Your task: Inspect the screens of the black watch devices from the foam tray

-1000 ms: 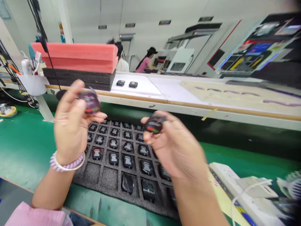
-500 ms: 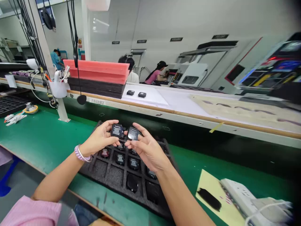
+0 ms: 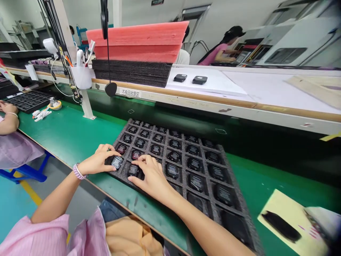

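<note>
A dark foam tray (image 3: 234, 170) with square compartments lies on the green bench, many of them holding black smartwatch bodies with white text on their faces. My left hand (image 3: 99, 160) grips one smartwatch body (image 3: 117, 162) by its edges at the tray's near left corner. Beside it, my right hand (image 3: 151, 174) has thumb and fingers around another smartwatch body (image 3: 133, 170), low over the neighbouring near-row compartment. Whether either piece touches the foam floor, I cannot tell. Part of the near row is hidden under my right hand and forearm.
A raised shelf (image 3: 160, 93) runs behind the tray, bearing red and black foam sheets (image 3: 133, 46) and two black pieces (image 3: 199, 80). A yellow paper (image 3: 277, 202) lies at right. Another person's hand (image 3: 7, 107) is by a second tray (image 3: 33, 100) at far left.
Both hands have come down from above the tray to its near left edge, each with its smartwatch body. They have moved apart slightly. The view has tilted down and shifted left.
</note>
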`<state>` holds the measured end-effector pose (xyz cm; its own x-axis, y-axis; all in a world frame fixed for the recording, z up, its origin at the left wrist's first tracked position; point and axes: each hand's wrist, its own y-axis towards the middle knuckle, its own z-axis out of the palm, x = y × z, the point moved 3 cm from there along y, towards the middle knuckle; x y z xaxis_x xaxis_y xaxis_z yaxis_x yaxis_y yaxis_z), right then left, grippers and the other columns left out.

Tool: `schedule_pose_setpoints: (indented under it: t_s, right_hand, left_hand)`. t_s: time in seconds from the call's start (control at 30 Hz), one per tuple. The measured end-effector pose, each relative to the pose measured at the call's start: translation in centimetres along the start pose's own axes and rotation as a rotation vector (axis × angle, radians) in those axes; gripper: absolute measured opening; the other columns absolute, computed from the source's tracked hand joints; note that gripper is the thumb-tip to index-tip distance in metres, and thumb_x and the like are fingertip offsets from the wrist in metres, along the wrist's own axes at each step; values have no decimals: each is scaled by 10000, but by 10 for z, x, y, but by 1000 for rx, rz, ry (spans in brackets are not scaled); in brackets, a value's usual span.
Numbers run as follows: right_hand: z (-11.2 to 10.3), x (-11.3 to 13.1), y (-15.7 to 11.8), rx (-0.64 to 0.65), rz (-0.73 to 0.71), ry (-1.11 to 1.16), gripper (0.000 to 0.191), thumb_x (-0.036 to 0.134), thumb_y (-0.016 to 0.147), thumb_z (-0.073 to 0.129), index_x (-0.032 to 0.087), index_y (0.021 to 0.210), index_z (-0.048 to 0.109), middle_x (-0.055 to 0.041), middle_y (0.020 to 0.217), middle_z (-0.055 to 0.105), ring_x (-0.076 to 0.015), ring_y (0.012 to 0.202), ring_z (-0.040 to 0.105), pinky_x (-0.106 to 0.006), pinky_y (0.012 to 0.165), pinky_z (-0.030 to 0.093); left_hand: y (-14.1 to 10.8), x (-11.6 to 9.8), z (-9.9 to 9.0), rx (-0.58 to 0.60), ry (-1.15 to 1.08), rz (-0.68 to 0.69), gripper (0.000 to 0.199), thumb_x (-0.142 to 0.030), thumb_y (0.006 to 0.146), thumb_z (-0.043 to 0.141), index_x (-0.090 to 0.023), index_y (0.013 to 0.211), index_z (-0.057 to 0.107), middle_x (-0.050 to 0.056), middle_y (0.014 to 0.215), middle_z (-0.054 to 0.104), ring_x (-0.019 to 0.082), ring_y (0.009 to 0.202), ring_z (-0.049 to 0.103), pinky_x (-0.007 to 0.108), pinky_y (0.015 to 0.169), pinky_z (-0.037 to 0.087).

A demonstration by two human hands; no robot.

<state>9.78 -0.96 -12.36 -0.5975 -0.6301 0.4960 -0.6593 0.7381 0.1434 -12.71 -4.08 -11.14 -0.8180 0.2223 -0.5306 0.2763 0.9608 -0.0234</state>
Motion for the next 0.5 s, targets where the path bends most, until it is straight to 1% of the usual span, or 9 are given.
schedule_pose_setpoints:
  t_s: [0.07,0.13,0.17,0.23,0.3,0.33,0.37,0.43,0.5]
  right_hand:
    - [2,2,0,9,-9,-27,485,275,827,830,195,1272,653,-155,1279,531,-360,1200,496,-522,985,432]
    - [-6,4,-2,-17,-37,-52,459,279,896,762,185,1323,622,-169,1312,523,-355,1206,495,-520,972,428]
    - [-15,4,-4,-62,-51,-67,421,275,934,712,180,1332,613,-174,1313,526,-351,1204,499,-516,960,427]
    - [-43,2,-12,-202,-79,-102,319,278,1003,595,180,1305,623,-170,1286,550,-338,1182,521,-498,924,425]
    - [-76,-4,-26,-326,-114,-125,269,315,1052,485,195,1222,656,-143,1208,601,-315,1129,566,-459,875,427]
    - [-91,-8,-35,-356,-124,-136,283,337,1068,443,196,1165,669,-126,1153,630,-297,1086,595,-435,851,430]
    - [-105,-14,-44,-360,-125,-152,312,357,1078,413,192,1100,676,-109,1084,657,-277,1019,625,-406,814,435]
    - [-120,-28,-65,-282,-82,-228,382,385,1089,373,191,971,680,-75,939,682,-243,848,657,-363,717,431]
    - [-119,-44,-86,-135,-11,-370,429,389,1088,373,196,855,677,-54,809,673,-231,696,644,-348,634,408]
  left_hand:
    - [0,-2,-3,21,36,-14,588,-329,833,737,-319,1387,542,96,1330,477,313,1229,415,524,1095,340]
    - [1,-12,-7,-6,72,-5,633,-335,848,732,-325,1434,494,98,1351,473,313,1237,405,525,1097,334]
    - [2,-21,-8,-33,83,16,612,-344,864,719,-314,1432,496,97,1336,487,307,1227,410,514,1092,341]
    - [6,-45,-6,-90,90,88,498,-355,907,674,-281,1383,548,90,1257,535,285,1176,436,476,1068,367]
    - [14,-72,3,-110,86,180,372,-352,936,638,-246,1292,621,80,1150,573,261,1104,467,435,1034,394]
    - [18,-86,11,-95,90,222,319,-351,941,632,-228,1235,655,76,1107,584,253,1072,479,420,1014,406]
    - [24,-99,21,-68,100,254,279,-355,943,630,-210,1176,681,74,1074,590,249,1047,488,410,994,417]
    - [36,-120,44,6,160,293,261,-381,946,620,-181,1090,706,79,1038,598,256,1025,501,406,955,436]
    - [49,-134,67,51,259,314,311,-425,947,604,-148,1043,709,101,1029,599,281,1032,509,414,917,450]
